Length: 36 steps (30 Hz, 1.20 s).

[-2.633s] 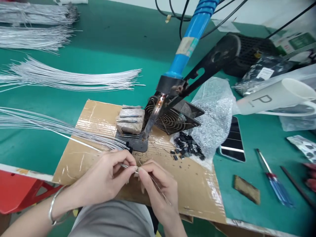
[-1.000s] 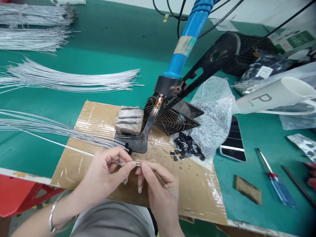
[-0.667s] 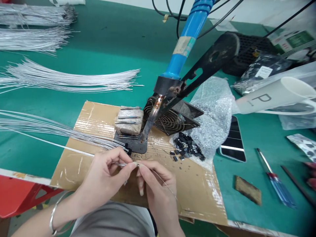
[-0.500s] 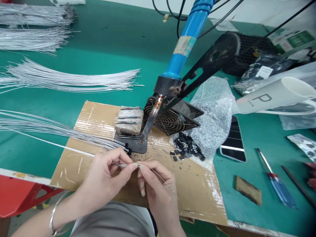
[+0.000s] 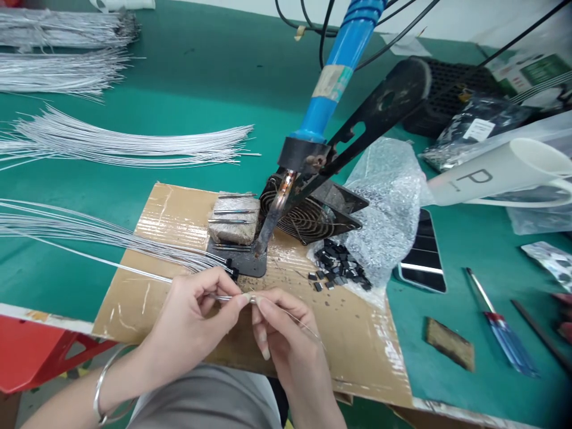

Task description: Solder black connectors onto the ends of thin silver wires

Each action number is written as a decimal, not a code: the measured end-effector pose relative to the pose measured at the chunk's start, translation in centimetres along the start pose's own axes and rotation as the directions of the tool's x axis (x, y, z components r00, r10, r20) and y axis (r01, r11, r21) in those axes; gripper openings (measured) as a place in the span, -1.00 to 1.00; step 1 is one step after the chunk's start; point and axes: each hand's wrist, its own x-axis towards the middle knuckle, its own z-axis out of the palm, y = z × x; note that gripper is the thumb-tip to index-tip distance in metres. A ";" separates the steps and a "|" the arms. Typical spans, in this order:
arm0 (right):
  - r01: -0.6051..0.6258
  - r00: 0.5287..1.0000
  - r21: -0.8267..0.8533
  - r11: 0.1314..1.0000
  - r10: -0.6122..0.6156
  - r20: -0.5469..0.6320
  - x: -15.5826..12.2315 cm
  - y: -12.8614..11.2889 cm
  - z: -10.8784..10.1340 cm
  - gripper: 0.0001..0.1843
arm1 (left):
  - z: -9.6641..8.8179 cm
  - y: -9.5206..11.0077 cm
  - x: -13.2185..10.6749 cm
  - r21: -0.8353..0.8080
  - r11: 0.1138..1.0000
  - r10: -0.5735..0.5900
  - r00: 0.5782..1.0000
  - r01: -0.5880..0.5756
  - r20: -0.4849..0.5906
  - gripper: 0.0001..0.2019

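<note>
My left hand (image 5: 196, 319) pinches the end of a thin grey wire (image 5: 89, 257) that runs off to the left over a cardboard sheet (image 5: 147, 238). My right hand (image 5: 286, 333) meets it fingertip to fingertip, pinching a fine solder wire (image 5: 308, 329) that trails to the right. Both hands sit at the near edge of the cardboard. Just beyond them a blue-handled soldering iron (image 5: 333, 83) leans in its black stand, tip down on a small black plate (image 5: 250, 259). A sponge block (image 5: 232, 217) with metal pins lies beside the tip.
Bundles of grey wires (image 5: 125, 146) fan across the green table at left. A small fan (image 5: 308, 217), small black parts (image 5: 337, 268) spilling from bubble wrap, a phone (image 5: 422, 253), a white tube (image 5: 496, 173), a screwdriver (image 5: 496, 325) and a brown pad (image 5: 449, 342) lie right. Another person's fingers (image 5: 563, 316) show at far right.
My hands have stayed together at the cardboard's near edge, shifting only slightly; my right fingers have turned a little on the fine wire. Nothing else has moved.
</note>
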 end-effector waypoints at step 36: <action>0.060 0.995 0.009 0.998 -0.059 -0.085 0.2 0.4 0.8 -0.74 | 1.7 -0.9 -0.4 -0.072 0.993 0.084 0.989 -0.093 -0.123 -0.75</action>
